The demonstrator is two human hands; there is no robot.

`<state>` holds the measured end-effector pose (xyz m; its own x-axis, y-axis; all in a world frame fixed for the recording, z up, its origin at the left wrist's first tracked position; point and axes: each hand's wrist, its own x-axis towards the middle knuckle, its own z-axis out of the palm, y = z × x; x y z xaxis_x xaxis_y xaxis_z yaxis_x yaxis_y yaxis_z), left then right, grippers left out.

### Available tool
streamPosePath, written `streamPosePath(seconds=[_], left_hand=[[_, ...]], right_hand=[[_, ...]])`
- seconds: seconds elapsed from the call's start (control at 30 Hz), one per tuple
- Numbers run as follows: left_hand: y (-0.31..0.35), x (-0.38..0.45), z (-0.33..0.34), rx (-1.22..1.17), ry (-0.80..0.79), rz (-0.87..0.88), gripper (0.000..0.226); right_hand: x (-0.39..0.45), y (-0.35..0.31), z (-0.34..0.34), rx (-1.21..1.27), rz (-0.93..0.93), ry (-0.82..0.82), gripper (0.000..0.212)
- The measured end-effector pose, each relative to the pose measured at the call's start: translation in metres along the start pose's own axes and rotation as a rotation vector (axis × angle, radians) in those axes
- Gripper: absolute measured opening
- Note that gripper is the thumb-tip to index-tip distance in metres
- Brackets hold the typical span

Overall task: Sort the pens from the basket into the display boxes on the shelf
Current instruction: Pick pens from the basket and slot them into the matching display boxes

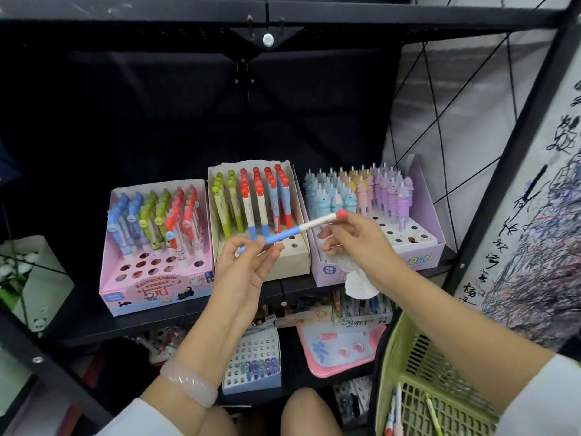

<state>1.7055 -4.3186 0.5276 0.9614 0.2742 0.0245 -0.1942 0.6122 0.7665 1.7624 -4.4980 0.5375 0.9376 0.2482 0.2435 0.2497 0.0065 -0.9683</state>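
Both arms are bare up to white sleeves near the elbows. Just behind the left hand (242,272), a pale pink, see-through, smooth round bangle (188,383) circles the wrist.

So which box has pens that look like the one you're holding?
The beige middle box. Its pens have white bodies, blue grips and red round tops, like the held pen. The pink box holds clip-topped pens, and the purple box holds unicorn ones.
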Motion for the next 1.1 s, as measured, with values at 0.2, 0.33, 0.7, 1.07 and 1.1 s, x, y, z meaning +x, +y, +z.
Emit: streamPosePath(seconds=[0.2,0.33,0.7,1.07,1.1], left_hand=[[-0.007,-0.003,-0.005,0.152,0.004,0.042,0.024],[-0.005,-0.004,-0.011,0.401,-0.010,0.120,0.023],[0.034,-0.006,-0.051,0.725,-0.016,0.285,0.031],[0.036,-0.006,-0.062,0.760,-0.106,0.283,0.036],[0.037,-0.007,-0.062,0.763,-0.114,0.281,0.036]], right_hand=[[0.003,-0.013,0.024,0.246,0.022,-0.171,0.016],[0.011,-0.019,0.042,0.041,-0.038,-0.137,0.013],[0.041,-0.023,0.086,-0.488,-0.300,0.011,0.012],[0.039,-0.018,0.095,-0.697,-0.316,-0.024,0.015],[0.039,-0.014,0.096,-0.742,-0.294,-0.053,0.015]])
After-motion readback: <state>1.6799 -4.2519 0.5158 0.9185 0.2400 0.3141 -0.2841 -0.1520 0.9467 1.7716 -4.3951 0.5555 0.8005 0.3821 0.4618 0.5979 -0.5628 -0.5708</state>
